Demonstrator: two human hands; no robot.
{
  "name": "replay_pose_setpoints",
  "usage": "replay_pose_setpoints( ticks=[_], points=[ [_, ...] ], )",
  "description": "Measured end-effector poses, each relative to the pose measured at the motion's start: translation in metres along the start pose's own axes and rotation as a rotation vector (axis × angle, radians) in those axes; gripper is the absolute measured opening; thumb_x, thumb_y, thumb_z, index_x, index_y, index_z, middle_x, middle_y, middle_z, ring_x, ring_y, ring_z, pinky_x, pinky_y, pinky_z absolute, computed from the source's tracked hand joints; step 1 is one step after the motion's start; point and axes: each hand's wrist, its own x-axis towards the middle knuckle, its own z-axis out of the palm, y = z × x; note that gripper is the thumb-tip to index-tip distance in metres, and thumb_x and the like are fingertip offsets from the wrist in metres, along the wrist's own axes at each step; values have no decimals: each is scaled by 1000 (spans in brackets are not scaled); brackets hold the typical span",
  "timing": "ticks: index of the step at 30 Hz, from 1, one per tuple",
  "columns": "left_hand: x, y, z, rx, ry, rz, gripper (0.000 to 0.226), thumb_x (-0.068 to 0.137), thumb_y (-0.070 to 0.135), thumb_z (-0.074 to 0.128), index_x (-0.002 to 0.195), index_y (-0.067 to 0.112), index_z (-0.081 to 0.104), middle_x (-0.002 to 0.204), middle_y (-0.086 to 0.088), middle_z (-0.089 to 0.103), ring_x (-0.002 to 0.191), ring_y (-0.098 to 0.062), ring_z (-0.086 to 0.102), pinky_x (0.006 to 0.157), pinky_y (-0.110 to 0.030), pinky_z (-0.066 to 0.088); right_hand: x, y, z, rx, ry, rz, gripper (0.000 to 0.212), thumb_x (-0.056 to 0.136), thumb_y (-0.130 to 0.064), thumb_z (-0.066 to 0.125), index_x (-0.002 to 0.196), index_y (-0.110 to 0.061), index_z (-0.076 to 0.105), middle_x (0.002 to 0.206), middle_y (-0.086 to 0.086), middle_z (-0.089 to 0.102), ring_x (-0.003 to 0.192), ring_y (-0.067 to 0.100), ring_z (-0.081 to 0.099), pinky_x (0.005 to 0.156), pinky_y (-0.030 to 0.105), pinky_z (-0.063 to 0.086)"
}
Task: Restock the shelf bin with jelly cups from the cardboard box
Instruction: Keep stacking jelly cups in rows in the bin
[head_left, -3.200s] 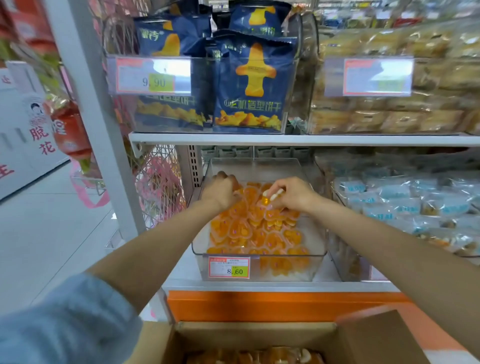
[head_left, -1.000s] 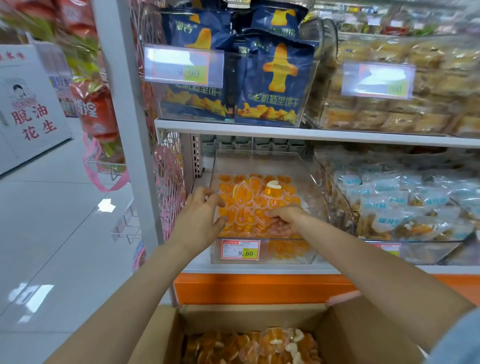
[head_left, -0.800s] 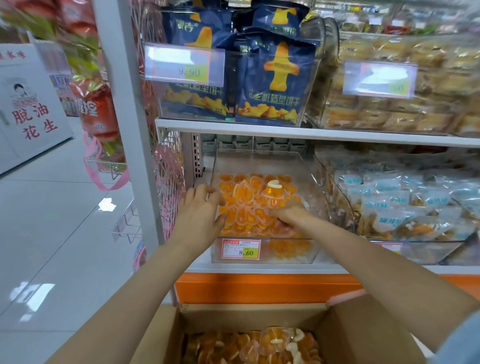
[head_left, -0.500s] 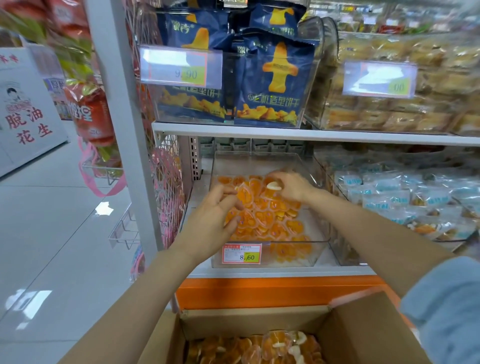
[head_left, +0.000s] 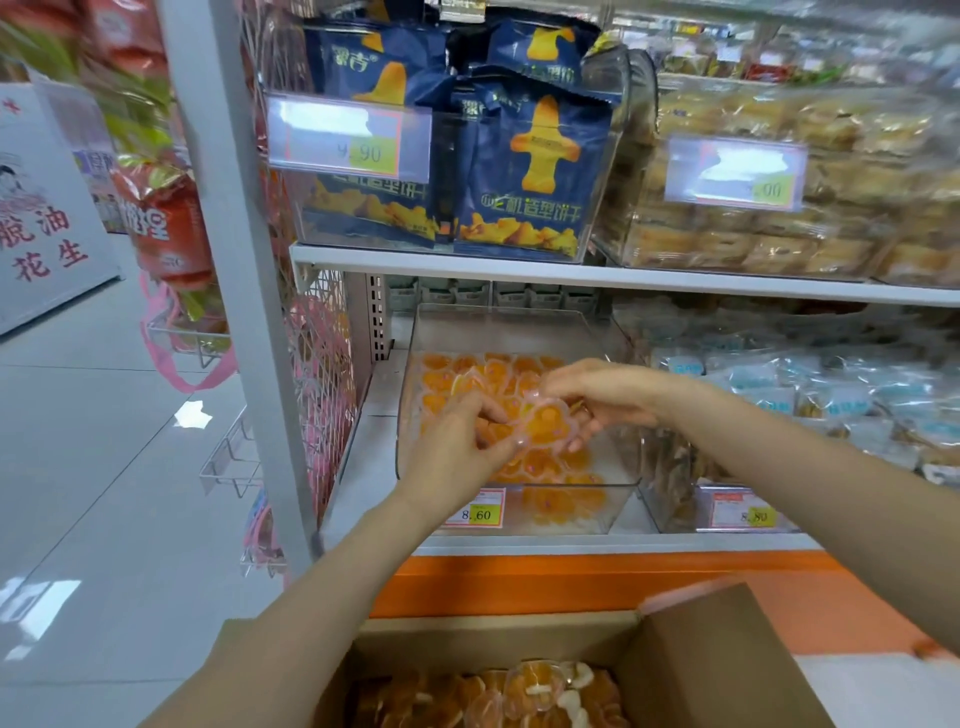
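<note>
so I'm watching the left hand (head_left: 460, 449) and right hand (head_left: 605, 397) both pinching one orange jelly cup (head_left: 545, 423) between them, hovering just over the pile in the clear shelf bin (head_left: 621, 499), with the cardboard box (head_left: 701, 670) sitting open below

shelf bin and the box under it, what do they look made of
The shelf bin looks like clear, glossy hard plastic: the jelly cups show through its walls. The box looks like brown matte cardboard, with a folded-up flap.

Bin (head_left: 519, 332) open up top (shelf (head_left: 571, 278) close abv), post (head_left: 244, 312) left
</note>
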Motion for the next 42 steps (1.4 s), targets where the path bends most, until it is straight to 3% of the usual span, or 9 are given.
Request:
replay_pose_setpoints(
  ticks=[6,9,13,19,22,26,31,34,42],
  points=[
    [-4,1,7,-125,-20,-47,27,88,9,60,66,23,50,83,2,53,70,-12,48,63,-20,38,-20,5,14,92,-39,26,44,89,-44,53,111,-7,60,92,14,69,65,20,68,59,24,54],
    [-5,1,3,-327,-24,-170,26,89,4,57,67,17,52,72,3,53,66,-9,48,52,-8,35,-21,14,17,214,-11,-57,37,82,-26,66,113,-8,60,86,13,69,70,18,67,62,23,56],
    [-6,1,4,-331,-79,-196,23,90,8,57,70,17,54,73,4,56,71,-12,54,60,-19,40,-22,23,28,280,180,-93,14,80,2,67,90,-7,63,65,11,66,50,11,63,50,18,54],
    [5,-2,-17,-162,21,-118,20,92,10,54,77,22,53,80,9,56,79,-14,56,61,-21,40,-5,-6,-31,135,565,-140,17,88,10,54,102,2,62,37,0,56,32,3,52,35,12,43],
    [8,-5,-25,-140,56,-118,13,92,10,53,82,18,55,92,0,61,87,-20,60,68,-27,45,8,-15,-42,-107,503,-30,17,91,7,52,80,-5,59,34,-2,53,29,2,49,31,11,36],
    [7,-7,-25,-66,59,-98,7,92,11,53,87,14,58,101,-3,62,80,-14,55,60,-19,40,34,-3,-18,-345,345,133,26,91,8,52,72,-10,54,31,-2,51,26,3,47,29,11,32],
    [6,-12,-26,11,47,-49,7,92,13,55,86,15,57,111,-4,59,80,-14,57,55,-9,38,49,16,-10,-312,358,229,28,91,13,44,74,-8,50,33,3,52,25,6,48,27,12,33],
    [7,-12,-27,27,48,-50,7,92,15,55,86,16,56,112,-4,58,83,-16,59,56,-9,39,51,16,-9,-302,346,255,27,91,15,41,76,-7,48,50,12,57,25,9,50,26,14,35],
    [6,-8,-22,-21,-10,-94,7,92,14,55,85,16,56,101,2,55,87,-17,59,66,-23,47,34,9,-8,-184,278,221,24,92,9,47,77,-10,52,43,6,56,29,6,50,28,12,34]
  ],
)
